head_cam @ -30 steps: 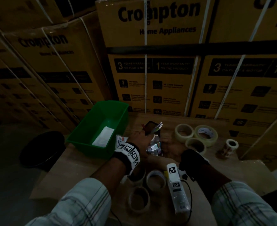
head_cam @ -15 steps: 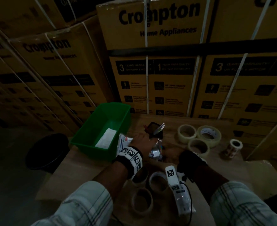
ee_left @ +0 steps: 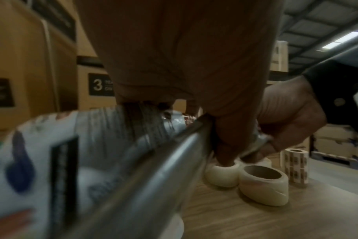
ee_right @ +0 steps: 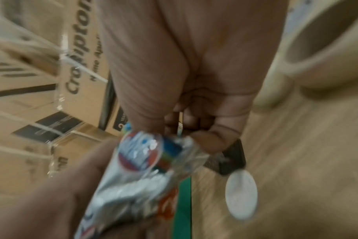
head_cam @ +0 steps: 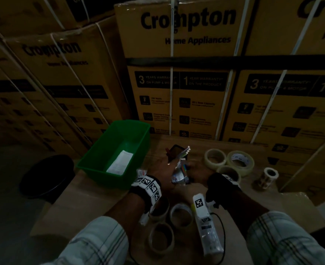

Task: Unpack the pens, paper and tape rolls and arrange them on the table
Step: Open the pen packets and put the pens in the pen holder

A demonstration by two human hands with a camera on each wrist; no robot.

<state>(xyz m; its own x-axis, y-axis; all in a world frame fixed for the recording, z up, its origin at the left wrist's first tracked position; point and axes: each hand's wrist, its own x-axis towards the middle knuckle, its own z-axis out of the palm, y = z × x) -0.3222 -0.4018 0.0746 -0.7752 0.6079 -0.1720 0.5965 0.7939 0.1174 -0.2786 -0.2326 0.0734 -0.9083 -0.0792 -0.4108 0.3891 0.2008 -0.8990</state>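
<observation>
Stacked cartons point(head_cam: 177, 73) behind, wood-grain tabletop point(head_cam: 92, 199) below, dim light throughout. Both hands brought together over mid-tabletop: left hand point(head_cam: 162, 167) wrapped round a clutch of pens point(head_cam: 183, 153), white ends fanned upward past a dark holder point(head_cam: 175, 152); right hand point(head_cam: 195, 172) pinching the crinkled pen wrapper point(head_cam: 180, 174) just beside it. Likely gripped this way so one side steadies the pens while the other strips the wrapper off, judged from the grip alone. Blur in both wrist views, so finer finger detail impossible to tell. Green bin point(head_cam: 100, 165) left of the left hand, one slip of paper point(head_cam: 119, 162) lying inside, apparently not yet unpacked. Tape rolls point(head_cam: 215, 156) grouped right of and beyond the right hand, a small label roll point(head_cam: 270, 175) farther right; more tape rolls point(head_cam: 160, 240) near the wrists, probably sorted into clusters to leave the middle open for pens.
</observation>
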